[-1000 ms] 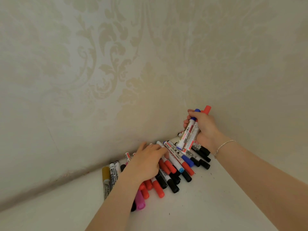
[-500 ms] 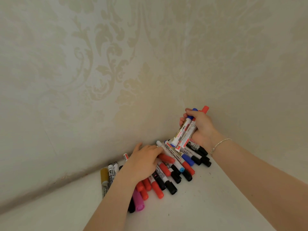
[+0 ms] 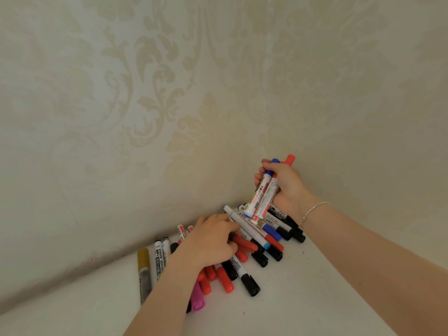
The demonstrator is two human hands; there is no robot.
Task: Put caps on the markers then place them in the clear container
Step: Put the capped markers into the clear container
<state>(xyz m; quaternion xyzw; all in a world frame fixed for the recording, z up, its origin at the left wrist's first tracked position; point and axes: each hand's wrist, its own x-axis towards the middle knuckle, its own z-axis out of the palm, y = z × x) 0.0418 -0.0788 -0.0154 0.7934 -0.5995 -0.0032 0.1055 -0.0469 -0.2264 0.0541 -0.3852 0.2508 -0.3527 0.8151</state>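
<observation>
My right hand point(image 3: 283, 183) is raised above the pile of markers point(image 3: 254, 243), fingers curled round a small bunch of them: a blue-capped marker point(image 3: 263, 190) and a red-capped marker point(image 3: 271, 192) stand out, caps pointing up toward the wall point(image 3: 169, 93), barrels slanting down to the left. A thin bracelet point(image 3: 312, 209) sits on that wrist. My left hand point(image 3: 213, 241) lies low on the heap, fingers bent down among the red caps and closing on a red marker point(image 3: 244, 242) (how firmly, I cannot tell, since my knuckles hide the grip). The rest lie on the white surface point(image 3: 303, 299) in the corner, touching and crossing. A gold marker point(image 3: 143, 272) lies at the left edge of the pile, beside two white-barrelled ones, and a pink marker point(image 3: 196, 298) pokes out beneath my left forearm.
</observation>
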